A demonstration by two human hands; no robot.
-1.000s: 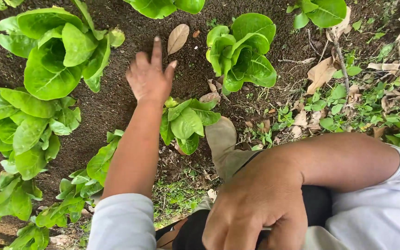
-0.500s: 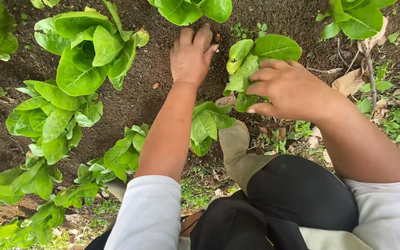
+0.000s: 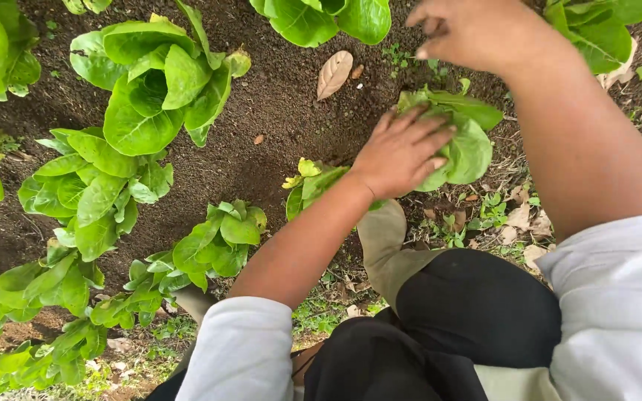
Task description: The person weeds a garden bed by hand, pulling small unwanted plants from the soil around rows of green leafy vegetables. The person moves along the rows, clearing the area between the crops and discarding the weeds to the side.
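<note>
A person is crouching over a garden bed of dark soil (image 3: pixel 261 104), seen from a camera on their head looking down. The left hand (image 3: pixel 403 152) is lying on top of a lettuce plant (image 3: pixel 462 141) in the right middle of the scene, fingers spread over its leaves and pressing them together, gripping the plant from above. The plant is sitting in the soil just beyond the person's knee, beside a patch of small weeds (image 3: pixel 484 215) to its right. The right hand (image 3: pixel 469 30) is reaching to the far side, above and beyond that same plant, with the fingers curled loosely; whether it is holding anything cannot be told, since the fingertips are near the frame's top edge.

A dry brown leaf (image 3: pixel 334 73) is lying on bare soil to the left of the right hand. A larger lettuce (image 3: pixel 157 89) is growing far left, with more small lettuces (image 3: pixel 217 241) running along the near left. A smaller plant (image 3: pixel 310 182) is partly hidden under the left forearm. Both arms are wearing pale grey sleeves (image 3: pixel 239 356) pushed up, and a black bag or garment (image 3: pixel 469 312) is resting on the lap.
</note>
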